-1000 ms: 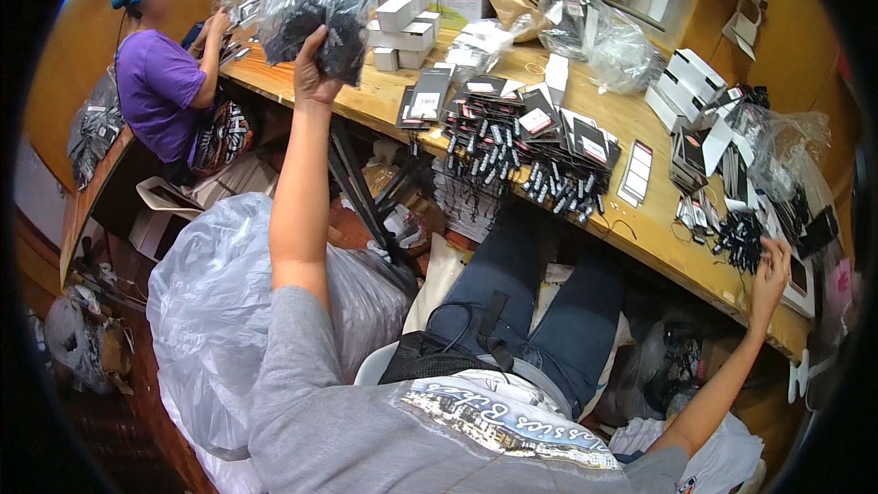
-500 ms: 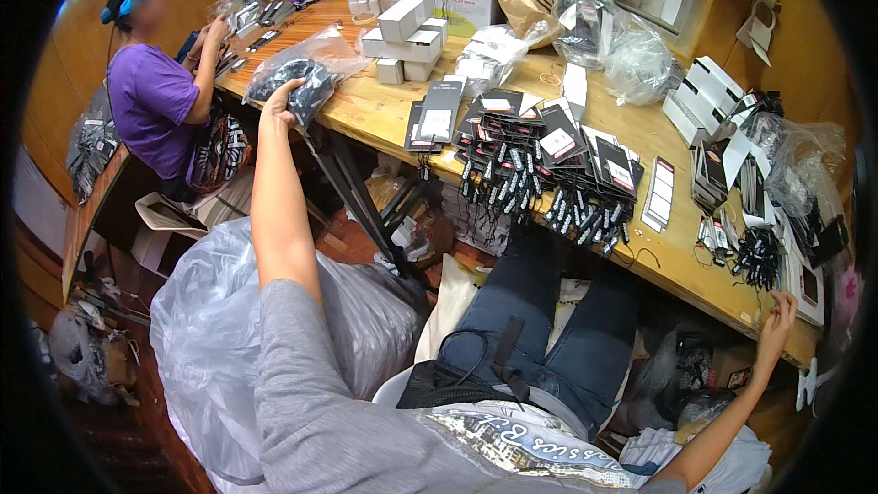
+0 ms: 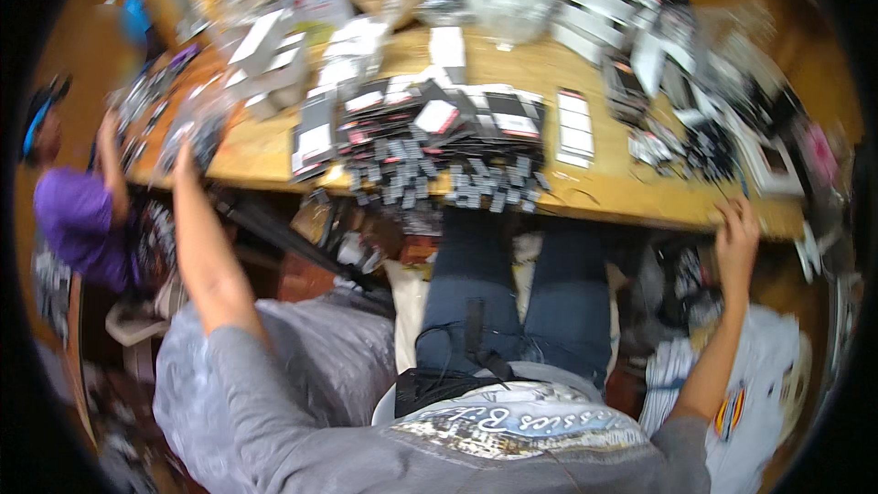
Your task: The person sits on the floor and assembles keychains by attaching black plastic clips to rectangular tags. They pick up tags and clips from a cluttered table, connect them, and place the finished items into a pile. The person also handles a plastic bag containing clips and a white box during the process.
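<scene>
At the table's left front edge, my left hand (image 3: 185,157) is closed on a clear plastic bag (image 3: 197,128) with dark items inside. Its fingertips are blurred. My right hand (image 3: 737,224) is at the right front edge, near a bundle of black cords (image 3: 709,154). Its fingers are loosely bent and apart, and I see nothing in them. Between my hands lies a heap of black cards (image 3: 430,114) with white labels. Several black cords with small tags (image 3: 412,174) hang from the heap toward the front edge.
White boxes (image 3: 265,59) are stacked at the left of the wooden table (image 3: 604,185). A white label strip (image 3: 573,128) lies right of the heap. Far left, a person in purple (image 3: 82,220) works at the table. A big grey plastic sack (image 3: 311,348) stands by my left side.
The view has swung right and blurred, so the table appears more level in front of me. My left hand stays at the plastic bag, my right at the table's right edge.
</scene>
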`<act>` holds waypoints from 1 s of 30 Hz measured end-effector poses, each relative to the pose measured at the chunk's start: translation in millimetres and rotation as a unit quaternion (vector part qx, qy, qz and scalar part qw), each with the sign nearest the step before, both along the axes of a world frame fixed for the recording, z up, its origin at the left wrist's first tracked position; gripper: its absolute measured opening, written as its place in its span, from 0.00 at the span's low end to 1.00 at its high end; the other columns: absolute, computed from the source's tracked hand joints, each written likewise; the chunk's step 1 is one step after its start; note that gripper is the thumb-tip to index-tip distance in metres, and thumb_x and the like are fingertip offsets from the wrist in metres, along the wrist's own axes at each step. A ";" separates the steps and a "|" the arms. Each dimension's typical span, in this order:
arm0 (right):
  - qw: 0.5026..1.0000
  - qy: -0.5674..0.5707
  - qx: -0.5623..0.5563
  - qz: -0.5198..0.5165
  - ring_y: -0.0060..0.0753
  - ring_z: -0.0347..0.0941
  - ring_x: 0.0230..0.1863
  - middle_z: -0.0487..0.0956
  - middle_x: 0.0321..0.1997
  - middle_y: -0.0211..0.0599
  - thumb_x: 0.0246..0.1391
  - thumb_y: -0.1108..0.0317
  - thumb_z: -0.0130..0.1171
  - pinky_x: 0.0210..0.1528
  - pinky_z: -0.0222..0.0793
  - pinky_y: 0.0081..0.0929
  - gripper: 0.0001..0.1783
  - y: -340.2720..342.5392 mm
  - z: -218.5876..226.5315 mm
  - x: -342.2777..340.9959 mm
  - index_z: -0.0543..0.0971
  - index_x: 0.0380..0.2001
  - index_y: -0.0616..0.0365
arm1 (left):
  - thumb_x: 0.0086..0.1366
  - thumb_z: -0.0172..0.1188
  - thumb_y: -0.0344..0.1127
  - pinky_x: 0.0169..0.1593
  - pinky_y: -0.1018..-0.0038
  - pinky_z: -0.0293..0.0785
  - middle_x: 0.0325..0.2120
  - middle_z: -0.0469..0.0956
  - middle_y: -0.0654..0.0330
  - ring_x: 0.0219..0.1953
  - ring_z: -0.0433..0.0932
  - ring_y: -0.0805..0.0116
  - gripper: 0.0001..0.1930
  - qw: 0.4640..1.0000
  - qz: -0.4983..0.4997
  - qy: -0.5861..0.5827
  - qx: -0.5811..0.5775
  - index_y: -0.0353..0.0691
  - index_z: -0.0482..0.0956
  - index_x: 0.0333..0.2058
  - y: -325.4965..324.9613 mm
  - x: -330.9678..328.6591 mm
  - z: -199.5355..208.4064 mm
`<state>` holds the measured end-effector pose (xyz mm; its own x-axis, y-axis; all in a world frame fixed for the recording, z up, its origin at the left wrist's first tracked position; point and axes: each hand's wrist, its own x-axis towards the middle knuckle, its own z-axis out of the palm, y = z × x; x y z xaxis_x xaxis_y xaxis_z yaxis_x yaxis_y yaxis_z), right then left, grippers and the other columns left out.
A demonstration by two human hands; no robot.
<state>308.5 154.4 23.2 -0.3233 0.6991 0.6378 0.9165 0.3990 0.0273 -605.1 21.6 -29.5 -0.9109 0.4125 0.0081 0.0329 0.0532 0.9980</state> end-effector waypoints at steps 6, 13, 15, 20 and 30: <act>0.998 0.054 0.043 -0.003 0.41 0.66 0.39 0.71 0.35 0.39 0.37 0.80 0.48 0.41 0.59 0.31 0.14 -4.8 -0.7 -9.0 0.73 0.31 0.58 | 0.44 0.56 0.55 0.52 0.61 0.50 0.47 0.53 0.50 0.51 0.53 0.56 0.40 0.977 0.212 0.021 -0.025 0.33 0.48 0.47 -12.5 5.2 15.1; 0.953 0.244 -0.129 0.123 0.41 0.69 0.34 0.73 0.32 0.41 0.37 0.79 0.51 0.34 0.63 0.25 0.12 43.8 12.7 -19.4 0.73 0.31 0.61 | 0.44 0.60 0.48 0.49 0.66 0.55 0.38 0.61 0.49 0.46 0.58 0.57 0.30 0.883 0.429 0.189 0.019 0.32 0.60 0.38 28.3 141.4 65.5; 0.946 0.221 -0.196 0.130 0.40 0.69 0.34 0.73 0.33 0.41 0.36 0.77 0.53 0.35 0.63 0.26 0.12 54.0 19.5 -32.4 0.73 0.31 0.62 | 0.44 0.61 0.46 0.48 0.67 0.56 0.36 0.63 0.48 0.45 0.60 0.57 0.27 0.895 0.336 0.261 0.134 0.32 0.63 0.36 49.0 196.6 80.2; 0.970 0.126 -0.184 0.100 0.42 0.68 0.33 0.72 0.30 0.42 0.34 0.71 0.57 0.36 0.63 0.31 0.12 90.4 -14.2 -30.7 0.74 0.27 0.64 | 0.53 0.53 0.33 0.45 0.74 0.59 0.37 0.61 0.56 0.42 0.62 0.68 0.19 0.850 0.060 0.425 0.304 0.34 0.58 0.41 82.0 388.5 119.5; 0.912 0.358 -0.196 -0.041 0.40 0.71 0.23 0.75 0.19 0.43 0.37 0.73 0.54 0.28 0.66 0.29 0.04 132.5 1.9 18.2 0.76 0.21 0.61 | 0.53 0.51 0.29 0.46 0.69 0.55 0.43 0.61 0.56 0.46 0.60 0.66 0.20 0.780 -0.138 0.520 0.319 0.41 0.55 0.43 56.7 550.9 111.2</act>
